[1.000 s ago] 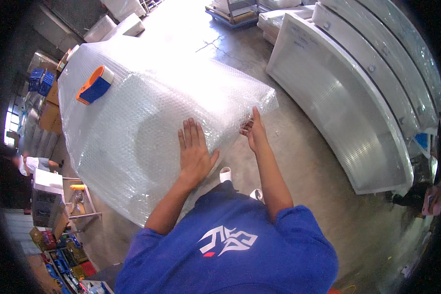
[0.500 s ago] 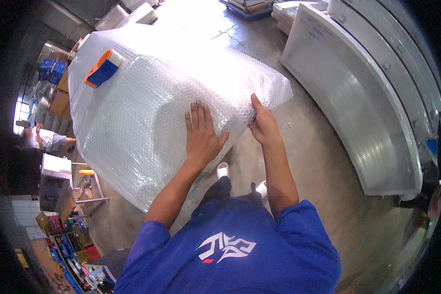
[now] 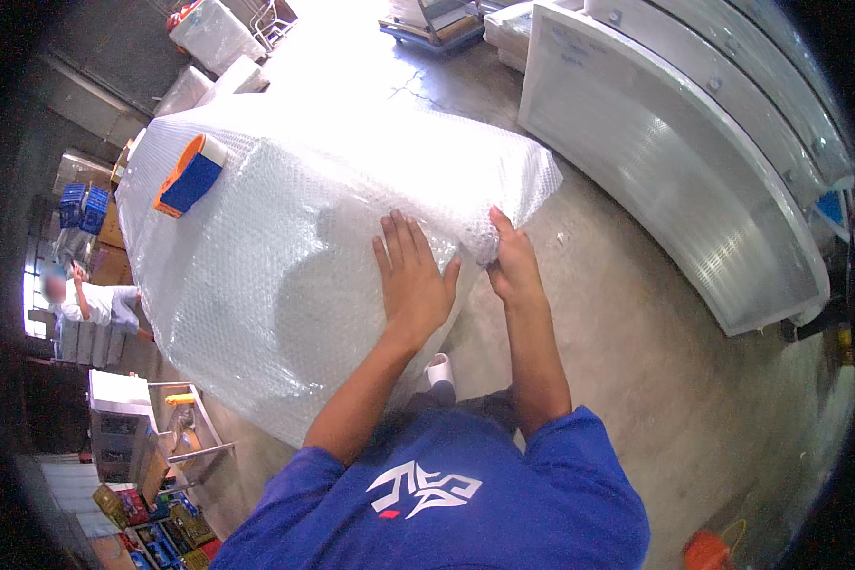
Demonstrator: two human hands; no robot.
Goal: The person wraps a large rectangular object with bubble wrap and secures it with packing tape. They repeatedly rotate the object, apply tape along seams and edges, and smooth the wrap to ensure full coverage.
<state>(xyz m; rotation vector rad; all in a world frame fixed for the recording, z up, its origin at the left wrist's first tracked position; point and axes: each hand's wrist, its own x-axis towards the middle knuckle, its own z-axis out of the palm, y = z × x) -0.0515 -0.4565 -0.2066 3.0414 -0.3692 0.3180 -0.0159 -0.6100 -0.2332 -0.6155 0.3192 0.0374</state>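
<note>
Clear bubble wrap (image 3: 228,256) covers a wide flat object in front of me; what it covers shows only faintly. My left hand (image 3: 413,285) lies flat on the wrap near its right side, with its fingers stretched out. Just to the right, my right hand (image 3: 516,261) grips the wrap's edge, the thumb on top and the fingers curled beneath. A loose flap of wrap spreads beyond that hand. An orange and blue tape roll (image 3: 190,176) rests on the wrap at the far left.
Large curved pale panels (image 3: 665,171) stand in a row at the right. A blue wheeled dolly (image 3: 432,38) is at the back. To the left are a person in white (image 3: 90,296), blue crates (image 3: 84,207) and a metal-framed cart (image 3: 195,427). An orange object (image 3: 708,551) sits lower right.
My view has shifted, so the wrap and tape roll appear a little lower. Both hands keep their places on the wrap, the left still flat and the right still gripping the edge.
</note>
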